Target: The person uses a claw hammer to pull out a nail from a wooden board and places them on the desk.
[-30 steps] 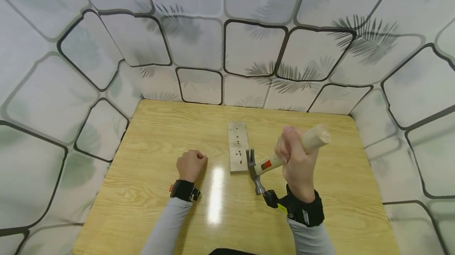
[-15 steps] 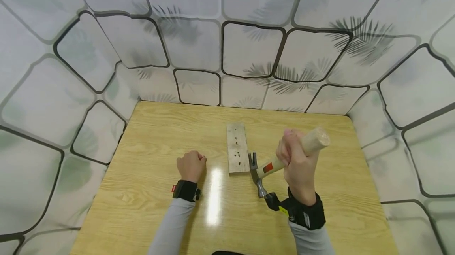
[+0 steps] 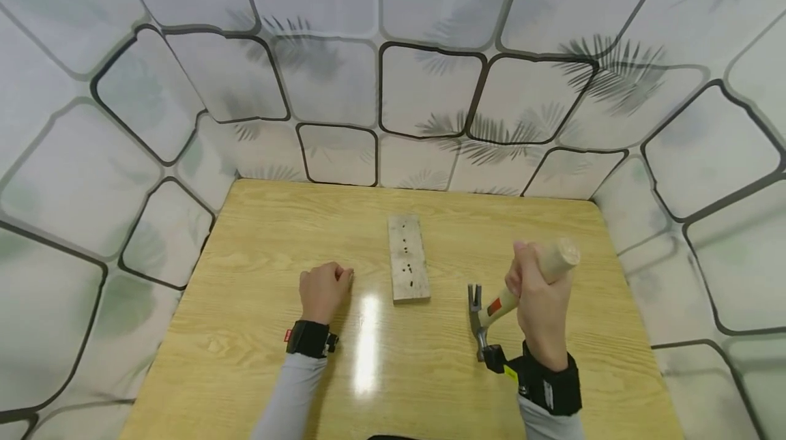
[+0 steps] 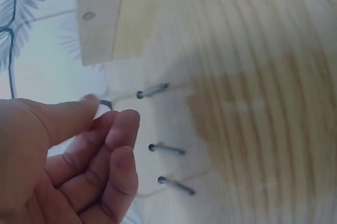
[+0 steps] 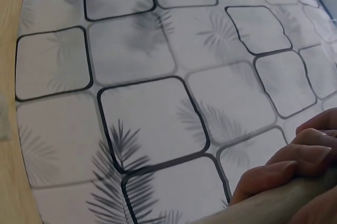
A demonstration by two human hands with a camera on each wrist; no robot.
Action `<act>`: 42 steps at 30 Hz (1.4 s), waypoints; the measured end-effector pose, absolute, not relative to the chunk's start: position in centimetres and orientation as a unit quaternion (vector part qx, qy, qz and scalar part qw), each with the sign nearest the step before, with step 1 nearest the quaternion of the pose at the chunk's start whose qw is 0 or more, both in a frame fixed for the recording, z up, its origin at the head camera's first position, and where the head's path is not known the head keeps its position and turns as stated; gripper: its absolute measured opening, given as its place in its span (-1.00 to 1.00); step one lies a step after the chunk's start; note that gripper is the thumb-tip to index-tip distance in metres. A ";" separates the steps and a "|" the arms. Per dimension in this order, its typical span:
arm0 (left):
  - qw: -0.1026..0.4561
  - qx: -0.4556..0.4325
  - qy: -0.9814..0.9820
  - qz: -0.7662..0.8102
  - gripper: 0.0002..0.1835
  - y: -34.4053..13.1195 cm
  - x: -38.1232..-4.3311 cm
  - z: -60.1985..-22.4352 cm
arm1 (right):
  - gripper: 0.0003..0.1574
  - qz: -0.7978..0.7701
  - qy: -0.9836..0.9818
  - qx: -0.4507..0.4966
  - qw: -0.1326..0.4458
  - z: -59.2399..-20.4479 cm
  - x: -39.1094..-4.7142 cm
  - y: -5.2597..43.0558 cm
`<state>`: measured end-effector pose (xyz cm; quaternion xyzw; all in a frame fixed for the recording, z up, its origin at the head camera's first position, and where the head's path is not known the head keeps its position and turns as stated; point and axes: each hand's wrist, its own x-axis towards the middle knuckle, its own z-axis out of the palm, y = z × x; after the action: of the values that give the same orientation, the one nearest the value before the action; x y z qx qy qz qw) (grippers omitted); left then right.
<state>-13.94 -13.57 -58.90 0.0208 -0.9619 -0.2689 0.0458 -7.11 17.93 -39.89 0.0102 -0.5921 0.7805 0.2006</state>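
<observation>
My left hand is over the left part of the table, its thumb and index finger pinching a small nail whose dark head shows at the fingertips. Beyond these fingers, three grey nails appear against pale wood in the left wrist view. A narrow grey wooden board lies flat at mid-table, with several dark spots along its face. Right of it, my right hand grips a claw hammer by its pale wooden handle, metal head pointing left. The right wrist view catches curled fingers around that handle.
The wood-grain table is enclosed at the back and sides by a patterned fabric wall. Black straps with small cameras sit on both wrists. A bright light reflection crosses the tabletop between the arms.
My right hand has carried the hammer to the right and a little nearer to me, so its head is now farther from the board. My left hand has barely shifted.
</observation>
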 end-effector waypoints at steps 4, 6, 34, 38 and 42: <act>0.097 -0.009 -0.962 -0.255 -0.63 -14.2 -13.8 -59.1 | -0.39 0.752 -0.615 -0.042 0.233 -41.3 -6.0 19.4; 0.106 -0.015 -0.960 -0.258 -0.67 -14.5 -13.9 -59.1 | -0.39 0.739 -0.623 -0.056 0.252 -42.0 -5.4 20.0; 0.070 0.009 -0.940 -0.333 -0.73 -14.6 -14.6 -58.8 | -0.55 0.529 -0.729 -0.262 0.346 -44.5 -4.6 22.4; 0.065 0.009 -0.941 -0.333 -0.74 -14.5 -14.7 -58.7 | -0.61 0.515 -0.757 -0.273 0.295 -45.8 -6.4 23.7; 0.055 0.010 -0.942 -0.332 -0.74 -14.3 -14.7 -58.6 | -0.38 0.487 -0.800 -0.262 0.234 -46.1 -9.0 24.6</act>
<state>-14.65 -14.29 -58.58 0.0101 -0.9416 -0.3320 0.0548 -8.96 24.58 -46.13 -0.2623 -0.7998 0.4866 0.2340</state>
